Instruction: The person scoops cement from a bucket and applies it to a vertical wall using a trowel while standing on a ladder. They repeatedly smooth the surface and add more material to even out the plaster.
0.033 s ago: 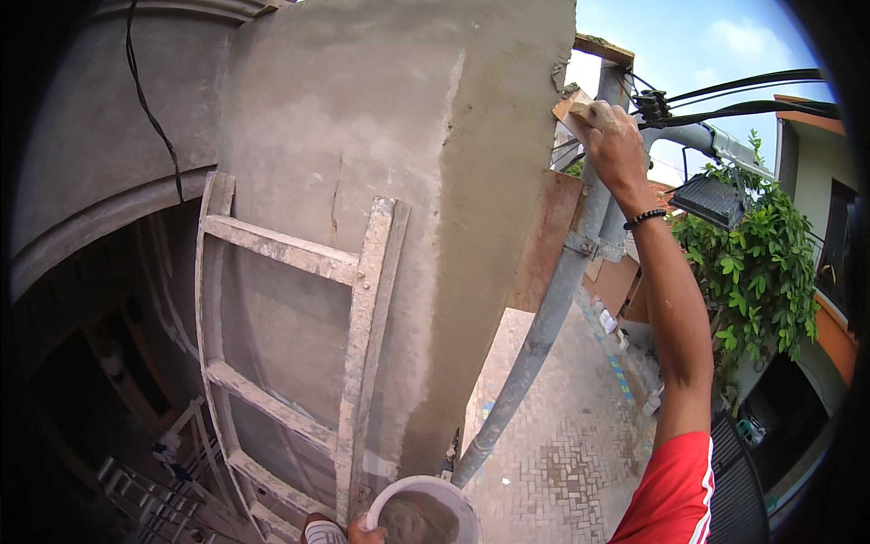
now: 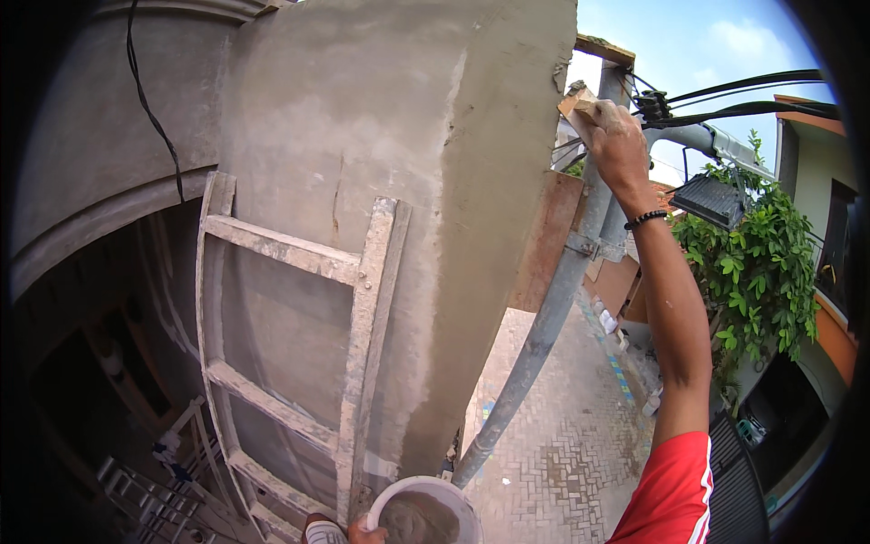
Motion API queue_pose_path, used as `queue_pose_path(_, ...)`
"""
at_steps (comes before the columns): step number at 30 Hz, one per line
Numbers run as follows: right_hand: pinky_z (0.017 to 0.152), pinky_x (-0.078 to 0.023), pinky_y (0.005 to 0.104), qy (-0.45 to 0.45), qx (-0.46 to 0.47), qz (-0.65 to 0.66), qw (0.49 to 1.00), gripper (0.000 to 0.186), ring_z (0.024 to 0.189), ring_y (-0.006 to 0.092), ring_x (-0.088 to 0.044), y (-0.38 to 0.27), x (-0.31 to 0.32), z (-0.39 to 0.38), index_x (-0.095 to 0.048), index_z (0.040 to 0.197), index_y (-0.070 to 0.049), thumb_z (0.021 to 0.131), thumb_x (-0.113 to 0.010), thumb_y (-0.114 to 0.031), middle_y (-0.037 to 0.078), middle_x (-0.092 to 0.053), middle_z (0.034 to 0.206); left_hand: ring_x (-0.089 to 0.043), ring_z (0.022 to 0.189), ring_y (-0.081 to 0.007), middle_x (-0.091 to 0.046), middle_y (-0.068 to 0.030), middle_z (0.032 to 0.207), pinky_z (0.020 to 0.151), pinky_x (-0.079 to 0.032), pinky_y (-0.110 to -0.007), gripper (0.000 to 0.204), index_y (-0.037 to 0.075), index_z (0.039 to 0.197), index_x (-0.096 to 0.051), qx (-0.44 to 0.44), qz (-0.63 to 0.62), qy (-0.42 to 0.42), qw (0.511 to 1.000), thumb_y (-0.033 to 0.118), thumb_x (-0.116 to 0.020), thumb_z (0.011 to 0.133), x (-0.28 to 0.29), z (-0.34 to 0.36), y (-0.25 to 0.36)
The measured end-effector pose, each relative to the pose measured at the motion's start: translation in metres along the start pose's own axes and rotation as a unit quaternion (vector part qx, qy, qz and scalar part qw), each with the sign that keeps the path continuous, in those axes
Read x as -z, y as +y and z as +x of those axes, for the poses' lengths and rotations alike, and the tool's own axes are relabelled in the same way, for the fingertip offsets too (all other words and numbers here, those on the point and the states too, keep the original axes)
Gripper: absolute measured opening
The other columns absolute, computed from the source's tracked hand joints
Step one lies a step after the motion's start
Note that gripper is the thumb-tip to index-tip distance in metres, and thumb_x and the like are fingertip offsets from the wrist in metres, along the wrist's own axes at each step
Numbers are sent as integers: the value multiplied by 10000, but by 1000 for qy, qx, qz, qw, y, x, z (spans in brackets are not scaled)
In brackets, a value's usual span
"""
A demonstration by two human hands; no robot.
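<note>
High on the right, my right hand (image 2: 619, 145) is closed around the handle of a wooden float (image 2: 578, 111). A dab of grey mortar sits on the float's upper end, and a narrow gap parts it from the rough edge of the wall (image 2: 503, 172). Fresh, darker plaster covers a strip along that edge. At the bottom, my left hand (image 2: 367, 533) grips the rim of a pale bucket (image 2: 464, 504) with grey mortar inside; only its fingers show.
A mortar-spattered wooden ladder (image 2: 362, 299) leans against the wall, with a foot (image 2: 323, 529) beside its lower end. A grey metal pole (image 2: 535, 349) carries black cables (image 2: 743, 111) and a floodlight (image 2: 711, 199) near my right arm. Brick paving (image 2: 562, 435) lies far below.
My right hand and the wooden float have shifted slightly to the right, off the wall's edge. My left hand and the bucket look the same.
</note>
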State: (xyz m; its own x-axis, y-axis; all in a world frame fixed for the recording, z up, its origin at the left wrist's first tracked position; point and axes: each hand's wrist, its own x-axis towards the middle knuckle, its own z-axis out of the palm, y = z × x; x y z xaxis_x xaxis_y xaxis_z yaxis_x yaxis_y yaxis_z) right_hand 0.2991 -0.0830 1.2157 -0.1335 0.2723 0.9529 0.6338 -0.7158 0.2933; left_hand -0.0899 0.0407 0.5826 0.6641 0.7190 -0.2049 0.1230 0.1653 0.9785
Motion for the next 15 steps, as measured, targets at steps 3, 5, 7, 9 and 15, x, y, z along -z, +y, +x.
queue_pose_path(3,892,-503,453,76,12,32,996,336,1002,374,-630,1,1,1,-602,1222,-2,899,-597,-94,201,-651,1102,-596,849,-195,-658,-95,949,726,-501,-359,338,-51,1159,-628,13,37,8,999,27,-584,833,6,4,-16)
queue_pose_path(5,899,-501,452,117,14,59,991,353,1004,381,-634,-6,3,15,-596,1239,11,905,-596,-103,209,-651,1119,-592,846,-191,-654,-88,958,719,-499,-357,348,-47,1171,-623,-24,44,18,999,30,-585,834,4,12,-40)
queue_pose_path(7,913,-496,452,107,8,68,992,369,1020,391,-638,-11,6,32,-594,1253,32,914,-592,-114,217,-647,1164,-591,849,-189,-650,-86,970,712,-498,-356,362,-40,1188,-615,-22,-18,11,1000,33,-586,835,3,10,-44)
queue_pose_path(9,913,-496,450,86,27,50,995,367,1020,390,-639,-6,-3,48,-599,1250,33,914,-592,-114,219,-647,1165,-589,854,-186,-647,-87,983,710,-498,-352,371,-34,1203,-609,-2,-34,0,999,38,-584,840,5,8,-44)
queue_pose_path(15,922,-498,429,-47,72,-29,996,369,1084,346,-584,-47,-21,43,-605,1248,-10,894,-618,-113,156,-607,1107,-597,882,-190,-648,-104,998,755,-506,-355,362,-36,1219,-602,-1,-75,21,997,68,-573,874,-14,25,-80)
